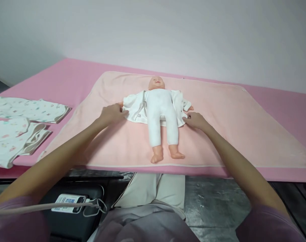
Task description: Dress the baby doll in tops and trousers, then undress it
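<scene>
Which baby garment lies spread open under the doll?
The white jacket, with the doll's arms in its sleeves; the left hand and right hand are at its edges. The printed garments lie off to the left.

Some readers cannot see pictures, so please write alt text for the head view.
A baby doll lies face up on a peach blanket while a person's left hand and right hand hold the edges of its open white jacket. Patterned clothes lie at left.

A pink table [54,80] spans the frame's middle. On it lie a peach blanket [223,114], centre to right, and printed clothes [19,126] at the left edge.
</scene>
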{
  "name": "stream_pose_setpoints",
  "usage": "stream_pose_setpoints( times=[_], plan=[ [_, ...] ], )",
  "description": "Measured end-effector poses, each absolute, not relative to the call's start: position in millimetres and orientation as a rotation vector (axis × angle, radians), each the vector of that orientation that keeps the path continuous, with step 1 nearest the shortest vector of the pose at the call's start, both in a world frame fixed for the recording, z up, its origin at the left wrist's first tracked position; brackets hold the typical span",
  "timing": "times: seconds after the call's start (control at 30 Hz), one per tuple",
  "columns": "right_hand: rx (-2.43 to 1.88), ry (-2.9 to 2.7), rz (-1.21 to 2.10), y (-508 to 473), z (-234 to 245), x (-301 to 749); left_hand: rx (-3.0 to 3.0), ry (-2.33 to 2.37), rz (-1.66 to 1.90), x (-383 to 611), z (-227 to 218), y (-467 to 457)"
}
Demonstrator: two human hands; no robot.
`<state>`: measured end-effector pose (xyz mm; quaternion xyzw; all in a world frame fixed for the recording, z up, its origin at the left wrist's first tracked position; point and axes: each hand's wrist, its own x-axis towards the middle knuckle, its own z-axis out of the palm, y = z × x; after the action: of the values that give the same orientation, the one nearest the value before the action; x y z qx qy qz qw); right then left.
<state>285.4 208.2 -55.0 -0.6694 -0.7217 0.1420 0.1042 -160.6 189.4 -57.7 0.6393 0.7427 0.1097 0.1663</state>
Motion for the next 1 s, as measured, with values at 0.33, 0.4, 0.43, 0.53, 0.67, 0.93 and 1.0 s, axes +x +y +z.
stream_pose_setpoints(
  times=[0.33,0.4,0.43,0.53,0.67,0.93,1.0],
  plan=[
    [-0.94,-2.46,0.088,163,-35,225,2.733,1.162,0.896,-48,-55,165],
    [-1.056,-2.312,0.214,153,-53,250,2.656,1.296,0.965,-71,-66,158],
    [-1.116,-2.263,0.274,151,-61,261,2.621,1.373,0.962,-83,-71,156],
    [-1.224,-2.31,0.303,151,-79,276,2.551,1.504,0.758,-108,-79,155],
    [-1.196,-2.396,0.164,150,-87,270,2.38,1.468,0.619,-121,-71,145],
    [-1.284,-2.176,0.01,176,-92,308,2.393,1.665,0.782,-182,-63,178],
    [-1.385,-2.003,0.028,203,-91,305,2.27,1.756,0.792,-187,-67,209]
  ],
)
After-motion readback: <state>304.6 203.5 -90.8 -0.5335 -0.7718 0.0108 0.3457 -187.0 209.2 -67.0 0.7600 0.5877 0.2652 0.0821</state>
